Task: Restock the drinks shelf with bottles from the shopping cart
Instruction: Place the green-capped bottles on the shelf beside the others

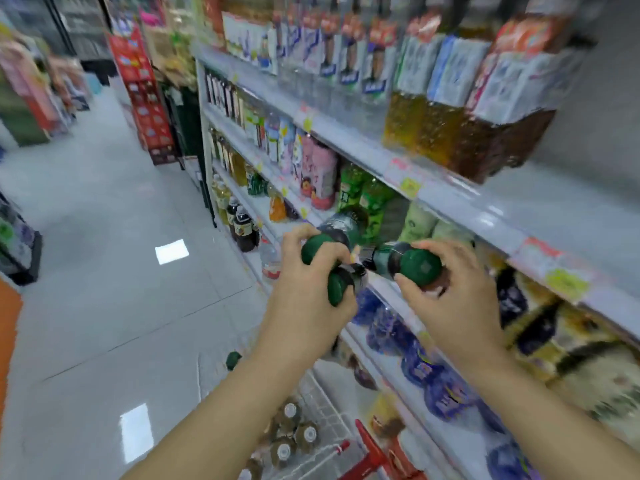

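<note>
Hands are holding three green-capped bottles up in front of the drinks shelf (450, 199), at the level of its middle tier. The left hand (304, 299) is gripping two at once. Its fingers are curling over the upper bottle (337, 226) just behind the cap, which is facing the camera, and the lower bottle (337, 289) is sitting clamped between thumb and palm. The right hand (457, 299) is pinching the third bottle (419, 266) at its cap end, thumb underneath and fingers curled over the top. This bottle is lying nearly level, its body stretching away to the left toward the pair. The bottles are nearly meeting between the two hands, but motion blur is hiding whether they are touching.

Below the forearms, the shopping cart (325, 407) is standing close against the foot of the shelf, with its red handle (372, 452) toward the camera. Pale-capped bottles (291, 410) are standing upright in its white wire basket. One more green cap (233, 360) is showing just left of the left forearm.

On the shelf, green-labelled bottles (374, 202) are standing right behind the held ones, with pink bottles (322, 171) further along the same tier. Blue-wrapped bottles (422, 365) are filling the tier below, and amber drinks (433, 119) are lining the tier above
</note>
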Available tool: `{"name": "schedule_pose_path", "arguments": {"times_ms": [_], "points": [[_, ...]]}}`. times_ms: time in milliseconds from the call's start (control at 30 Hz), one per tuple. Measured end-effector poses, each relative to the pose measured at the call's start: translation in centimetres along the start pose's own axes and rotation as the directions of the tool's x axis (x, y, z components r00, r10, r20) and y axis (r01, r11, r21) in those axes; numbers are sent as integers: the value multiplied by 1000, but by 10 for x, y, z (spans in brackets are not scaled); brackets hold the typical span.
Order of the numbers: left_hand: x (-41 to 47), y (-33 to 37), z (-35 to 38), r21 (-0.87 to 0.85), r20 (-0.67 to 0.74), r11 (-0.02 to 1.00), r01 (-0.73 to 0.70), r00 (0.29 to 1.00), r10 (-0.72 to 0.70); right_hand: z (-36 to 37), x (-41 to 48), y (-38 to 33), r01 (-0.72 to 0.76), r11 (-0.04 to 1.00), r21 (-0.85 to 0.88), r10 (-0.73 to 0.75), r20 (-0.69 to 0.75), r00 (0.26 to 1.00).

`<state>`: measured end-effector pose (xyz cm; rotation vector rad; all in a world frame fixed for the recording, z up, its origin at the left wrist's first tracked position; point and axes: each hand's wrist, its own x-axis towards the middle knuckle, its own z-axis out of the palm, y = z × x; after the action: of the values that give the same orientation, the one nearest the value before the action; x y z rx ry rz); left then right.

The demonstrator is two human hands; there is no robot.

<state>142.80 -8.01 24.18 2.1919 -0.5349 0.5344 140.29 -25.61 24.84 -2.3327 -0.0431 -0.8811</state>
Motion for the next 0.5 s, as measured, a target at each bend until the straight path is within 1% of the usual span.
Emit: {"name": "schedule_pose_path", "arguments": {"times_ms": [133,200,267,367,500], "points": [[17,72,-19,-81,-70,977,-198,979,192,-77,7,-25,47,998,40,-39,-194,980],[22,102,-26,-120,-90,955,-272,961,262,-107,7,-35,93,996,-7,-92,-281,955],[28,127,-29,-155,-112,933,-326,944,311,-132,5,-41,99,994,-49,-110,-360,926],[40,152,-23,-258,-128,896,-361,932,339,-161,1,-40,75,991,-114,-118,-441,890],[56,175,11,-436,-101,841,-320,946,308,-194,0,-24,-1,975,-220,-115,-514,850]]}}
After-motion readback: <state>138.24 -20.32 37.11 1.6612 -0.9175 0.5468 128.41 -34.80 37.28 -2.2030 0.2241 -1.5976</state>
